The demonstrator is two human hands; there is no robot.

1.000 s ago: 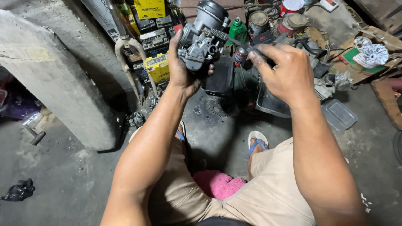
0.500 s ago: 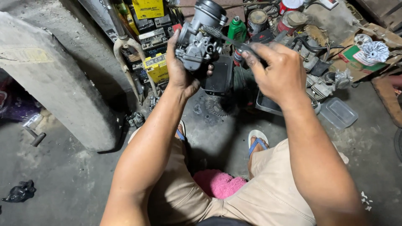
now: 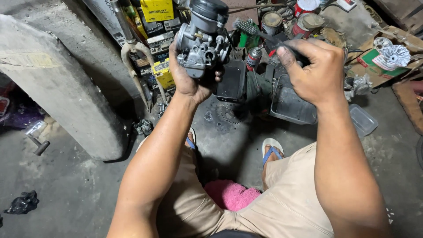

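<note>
Nearest the camera lie beige-clad knees with a fuzzy pink cushion [image 3: 231, 195] between them, and blue-strapped white flip-flops [image 3: 271, 149] rest on the stained grey concrete floor [image 3: 66, 194]. Two bare forearms rise from here. The left hand [image 3: 189, 77] is clenched around the underside of a grey cast-metal carburettor [image 3: 203, 39], lifted clear of the floor in the upper middle of the view; its long axis stands nearly upright, the dark round cap pointing up and slightly away, the small brass fittings facing the camera. To its right and apart from it, the right hand [image 3: 315, 70] has its fingers [image 3: 286, 55] closed on the dark handle of a small brush [image 3: 253, 30], whose bristled head points left toward the carburettor without touching it. Beneath the hands sit black plastic trays [image 3: 291, 105]. Beyond stand rusty paint tins [image 3: 272, 21], yellow boxes [image 3: 157, 9], and a rough concrete pillar [image 3: 57, 83] at left.
</note>
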